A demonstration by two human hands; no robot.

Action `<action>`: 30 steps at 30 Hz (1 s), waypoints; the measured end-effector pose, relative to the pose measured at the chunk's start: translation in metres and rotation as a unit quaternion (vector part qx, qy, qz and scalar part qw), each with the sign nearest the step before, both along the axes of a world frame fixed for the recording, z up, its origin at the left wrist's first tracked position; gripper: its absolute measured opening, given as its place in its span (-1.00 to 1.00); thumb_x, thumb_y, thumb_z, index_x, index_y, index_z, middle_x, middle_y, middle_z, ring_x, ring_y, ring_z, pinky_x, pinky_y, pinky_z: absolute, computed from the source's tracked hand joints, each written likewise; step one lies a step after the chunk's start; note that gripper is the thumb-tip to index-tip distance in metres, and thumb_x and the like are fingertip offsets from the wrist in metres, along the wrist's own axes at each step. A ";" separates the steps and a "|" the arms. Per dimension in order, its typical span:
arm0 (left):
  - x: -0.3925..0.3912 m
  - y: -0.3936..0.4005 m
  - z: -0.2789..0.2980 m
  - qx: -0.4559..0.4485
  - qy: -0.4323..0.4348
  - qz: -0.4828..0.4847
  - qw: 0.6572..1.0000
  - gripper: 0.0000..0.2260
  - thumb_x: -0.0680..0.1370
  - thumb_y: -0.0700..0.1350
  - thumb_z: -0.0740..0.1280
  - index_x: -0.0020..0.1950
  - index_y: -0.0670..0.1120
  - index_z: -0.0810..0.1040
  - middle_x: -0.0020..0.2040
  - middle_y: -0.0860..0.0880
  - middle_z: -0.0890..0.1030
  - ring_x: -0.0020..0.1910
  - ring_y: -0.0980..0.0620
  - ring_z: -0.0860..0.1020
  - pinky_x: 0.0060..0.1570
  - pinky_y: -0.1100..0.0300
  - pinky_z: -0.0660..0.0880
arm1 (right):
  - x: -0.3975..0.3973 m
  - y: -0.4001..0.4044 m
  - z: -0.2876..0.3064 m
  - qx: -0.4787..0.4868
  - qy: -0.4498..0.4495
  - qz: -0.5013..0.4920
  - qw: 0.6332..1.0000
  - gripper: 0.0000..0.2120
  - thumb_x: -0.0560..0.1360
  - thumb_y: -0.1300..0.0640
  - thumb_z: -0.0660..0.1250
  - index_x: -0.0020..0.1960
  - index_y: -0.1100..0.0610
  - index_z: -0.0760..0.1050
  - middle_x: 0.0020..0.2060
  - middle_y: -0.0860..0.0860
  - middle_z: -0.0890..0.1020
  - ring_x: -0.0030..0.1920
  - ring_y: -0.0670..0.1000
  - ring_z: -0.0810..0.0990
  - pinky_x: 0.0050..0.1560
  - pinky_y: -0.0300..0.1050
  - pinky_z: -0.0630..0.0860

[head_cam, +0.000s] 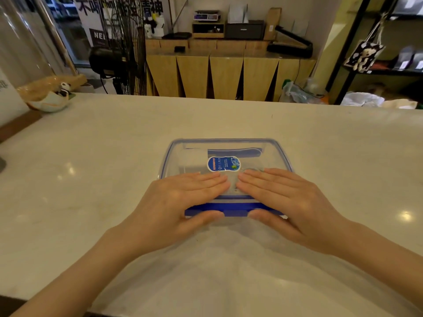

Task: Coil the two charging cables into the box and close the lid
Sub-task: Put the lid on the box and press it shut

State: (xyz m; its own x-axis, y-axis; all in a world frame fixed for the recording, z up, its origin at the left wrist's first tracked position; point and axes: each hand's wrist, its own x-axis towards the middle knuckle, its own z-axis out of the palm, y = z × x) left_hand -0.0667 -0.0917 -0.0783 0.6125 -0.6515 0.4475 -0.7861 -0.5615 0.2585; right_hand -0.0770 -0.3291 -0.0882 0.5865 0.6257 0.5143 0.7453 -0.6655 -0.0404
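A clear plastic box (272, 154) with a blue-rimmed lid (194, 161) sits on the pale counter, the lid lying on top of it. An oval blue sticker (223, 164) is on the lid. My left hand (180, 200) and my right hand (290, 197) rest flat on the lid's near half, fingers pointing inward, fingertips almost touching. Both thumbs sit under the blue front latch (235, 208) at the near edge. The cables are hard to make out through the lid; a pale shape shows inside at the left.
The white marble counter (91, 179) spreads wide around the box. A small bowl with a panda figure (51, 97) stands at the far left. Beyond the counter are a black fan (121, 56), a wooden cabinet and shelving at the right.
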 end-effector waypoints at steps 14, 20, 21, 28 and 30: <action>0.012 0.003 0.016 -0.063 0.120 -0.032 0.990 -0.62 0.45 0.17 0.25 0.13 -0.02 0.59 0.13 0.09 0.62 0.17 0.27 0.50 0.16 0.34 0.42 | 0.010 -0.002 0.016 0.091 0.136 0.042 0.986 -0.65 0.50 -0.08 0.18 0.15 0.07 0.55 0.13 -0.04 0.62 0.19 -0.12 0.52 0.17 -0.11 0.45; 0.046 -0.009 0.035 -0.053 0.180 0.015 0.982 -0.82 0.47 0.08 0.29 -0.02 0.09 0.62 -0.15 0.26 0.59 -0.10 0.27 0.55 -0.12 0.42 0.47 | 0.049 0.004 0.044 0.122 0.257 -0.014 0.959 -0.80 0.42 -0.01 0.33 -0.01 0.00 0.61 -0.11 -0.16 0.63 -0.05 -0.12 0.57 -0.05 -0.17 0.54; 0.055 -0.011 0.035 -0.055 0.162 0.039 0.984 -0.86 0.47 0.01 0.31 -0.02 0.06 0.62 -0.18 0.26 0.57 -0.14 0.27 0.54 -0.15 0.45 0.45 | 0.058 0.006 0.045 0.131 0.263 -0.034 0.955 -0.82 0.41 0.04 0.35 0.00 -0.02 0.59 -0.13 -0.19 0.60 -0.05 -0.13 0.56 -0.05 -0.21 0.53; 0.107 -0.014 0.029 -0.071 0.114 0.130 0.982 -0.82 0.42 -0.08 0.40 0.01 -0.03 0.60 0.02 0.00 0.62 -0.04 0.15 0.49 -0.04 0.33 0.37 | 0.106 0.009 0.039 0.193 0.274 -0.097 0.937 -0.78 0.41 0.05 0.37 0.05 -0.02 0.55 -0.05 -0.17 0.56 0.00 -0.21 0.48 0.01 -0.30 0.37; 0.115 -0.012 0.026 -0.063 0.167 0.165 0.970 -0.74 0.41 0.03 0.39 0.08 0.03 0.56 0.10 0.07 0.56 0.06 0.14 0.45 0.05 0.26 0.35 | 0.115 0.009 0.037 0.177 0.300 -0.107 0.931 -0.72 0.41 -0.03 0.34 0.11 -0.04 0.51 0.01 -0.16 0.55 0.03 -0.21 0.48 0.03 -0.26 0.37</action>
